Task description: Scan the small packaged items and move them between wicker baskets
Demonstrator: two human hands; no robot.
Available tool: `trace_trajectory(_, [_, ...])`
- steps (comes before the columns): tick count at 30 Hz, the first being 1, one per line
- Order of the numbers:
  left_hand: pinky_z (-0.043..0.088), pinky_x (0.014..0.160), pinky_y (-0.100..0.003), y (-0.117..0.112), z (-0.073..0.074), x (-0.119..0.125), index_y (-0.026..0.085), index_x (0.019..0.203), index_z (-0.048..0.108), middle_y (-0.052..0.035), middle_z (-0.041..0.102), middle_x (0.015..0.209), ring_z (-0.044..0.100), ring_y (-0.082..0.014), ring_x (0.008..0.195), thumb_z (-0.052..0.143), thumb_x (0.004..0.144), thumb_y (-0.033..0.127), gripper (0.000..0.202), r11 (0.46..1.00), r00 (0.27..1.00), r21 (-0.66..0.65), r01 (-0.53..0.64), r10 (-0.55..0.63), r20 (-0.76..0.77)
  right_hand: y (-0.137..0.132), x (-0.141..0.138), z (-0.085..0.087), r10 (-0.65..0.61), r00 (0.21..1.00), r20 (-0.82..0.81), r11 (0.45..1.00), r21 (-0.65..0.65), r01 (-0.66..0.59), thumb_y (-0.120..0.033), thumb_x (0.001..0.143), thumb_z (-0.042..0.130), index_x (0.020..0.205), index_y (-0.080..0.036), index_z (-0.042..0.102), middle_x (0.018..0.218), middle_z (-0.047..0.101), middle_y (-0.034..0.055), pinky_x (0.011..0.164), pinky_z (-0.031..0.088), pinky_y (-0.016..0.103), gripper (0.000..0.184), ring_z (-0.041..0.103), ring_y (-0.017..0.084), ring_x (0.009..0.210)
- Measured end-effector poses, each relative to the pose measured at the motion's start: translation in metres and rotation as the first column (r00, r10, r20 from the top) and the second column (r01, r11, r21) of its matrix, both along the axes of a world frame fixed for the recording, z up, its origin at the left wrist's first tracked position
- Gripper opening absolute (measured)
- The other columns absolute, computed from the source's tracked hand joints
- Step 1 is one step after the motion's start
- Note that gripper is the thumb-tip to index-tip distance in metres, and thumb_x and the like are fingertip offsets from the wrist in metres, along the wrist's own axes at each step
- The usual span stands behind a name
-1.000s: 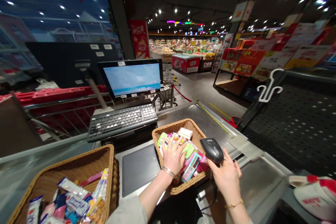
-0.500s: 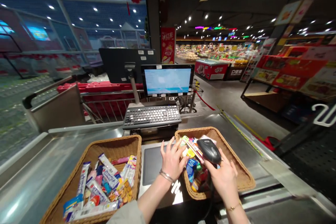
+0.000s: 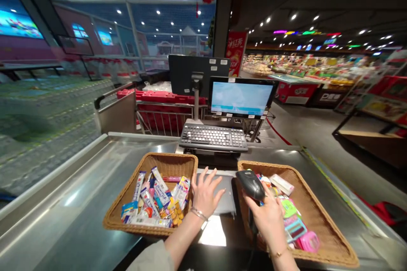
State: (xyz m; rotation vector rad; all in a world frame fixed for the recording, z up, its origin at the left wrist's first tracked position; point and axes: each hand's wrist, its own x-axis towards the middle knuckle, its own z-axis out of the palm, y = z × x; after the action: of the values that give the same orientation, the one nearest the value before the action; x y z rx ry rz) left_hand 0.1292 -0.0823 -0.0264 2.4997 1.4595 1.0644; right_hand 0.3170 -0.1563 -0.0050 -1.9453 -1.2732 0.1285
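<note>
My right hand [image 3: 269,214] grips a black handheld barcode scanner [image 3: 251,184] over the left side of the right wicker basket [image 3: 321,203]. Inside that basket lie a pink round item [image 3: 309,242], a bright green packet [image 3: 288,207] and a white-and-pink box [image 3: 282,184]. My left hand [image 3: 206,194] has its fingers spread and holds nothing. It hovers between the two baskets, by the right rim of the left wicker basket [image 3: 119,203] and over a grey flat plate [image 3: 225,199]. Several wrapped snack bars [image 3: 160,194] and small packets fill the left basket.
Behind the baskets stand a black keyboard [image 3: 213,136] and a lit monitor [image 3: 241,98], with a second screen's back [image 3: 197,74] beside it. The metal counter [image 3: 92,182] stretches to the left. A red-filled cart [image 3: 162,114] is parked beyond it.
The view has turned left, so the scene shifts right. My left hand has moved from the right basket toward the left one, now empty. The scanner stays in my right hand.
</note>
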Motion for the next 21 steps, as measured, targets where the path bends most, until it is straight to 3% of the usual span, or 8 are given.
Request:
trace_trajectory(7, [0.021,0.113,-0.066,0.003,-0.009,-0.047,0.034,0.114,0.069,-0.0031,0.063,0.135,0.048,-0.0313,0.132,0.067,0.085,0.037,0.029,0.99,0.99,-0.015,-0.141,0.141,-0.002,0.013,-0.035,0.006,0.117,0.993,-0.025,0.992,-0.042,-0.118,-0.058,0.077,0.055,0.093,-0.022,0.076,0.126,0.066,0.0136,0.116,0.021,0.055,0.045,0.043,0.033,0.136])
trace_trajectory(12, [0.021,0.113,-0.068,0.006,-0.014,-0.081,0.034,0.117,0.068,-0.0037,0.062,0.137,0.046,-0.0324,0.134,0.065,0.086,0.036,0.032,0.974,0.975,-0.059,-0.221,0.218,-0.041,0.019,-0.052,-0.003,0.16,0.985,-0.064,0.983,-0.085,-0.165,-0.055,0.075,0.057,0.094,-0.023,0.076,0.127,0.066,0.0122,0.117,0.015,0.058,0.041,0.044,0.033,0.136])
trace_trajectory(17, [0.021,0.114,-0.067,0.014,-0.025,-0.113,0.032,0.116,0.07,-0.005,0.063,0.136,0.047,-0.0337,0.133,0.062,0.086,0.033,0.031,0.944,0.946,-0.083,-0.32,0.313,-0.083,0.025,-0.063,-0.01,0.199,0.977,-0.073,0.973,-0.107,-0.206,-0.053,0.075,0.057,0.092,-0.023,0.076,0.123,0.068,0.0128,0.117,0.016,0.057,0.039,0.045,0.033,0.135])
trace_trajectory(21, [0.019,0.114,-0.067,0.025,-0.032,-0.134,0.031,0.12,0.068,-0.0056,0.061,0.138,0.046,-0.0342,0.134,0.06,0.087,0.036,0.033,0.933,0.936,-0.122,-0.34,0.323,-0.137,0.029,-0.069,-0.01,0.22,0.974,-0.051,0.967,-0.119,-0.224,-0.052,0.075,0.058,0.091,-0.024,0.076,0.119,0.07,0.0123,0.117,0.016,0.057,0.037,0.047,0.032,0.134])
